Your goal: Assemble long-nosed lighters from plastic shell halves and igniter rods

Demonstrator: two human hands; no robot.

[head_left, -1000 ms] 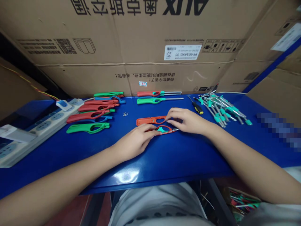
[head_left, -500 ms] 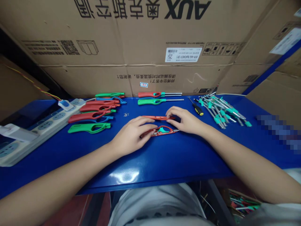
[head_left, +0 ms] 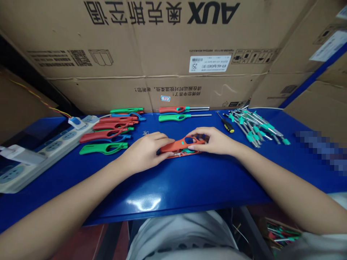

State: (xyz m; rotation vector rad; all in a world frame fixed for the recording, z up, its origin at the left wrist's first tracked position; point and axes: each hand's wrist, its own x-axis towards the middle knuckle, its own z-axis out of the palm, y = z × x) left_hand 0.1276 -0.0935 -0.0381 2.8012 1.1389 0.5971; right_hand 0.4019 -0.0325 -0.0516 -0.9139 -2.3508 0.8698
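Orange lighter cover (head_left: 173, 146) sits near the frame's centre, where I have the left hand (head_left: 148, 150) clamped on its left end and the right hand (head_left: 213, 141) on its looped end, presumably to steady it over the open lighter half (head_left: 179, 155).

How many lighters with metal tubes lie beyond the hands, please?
2: a red lighter nearest the cardboard and a green lighter just in front of it; more may be hidden.
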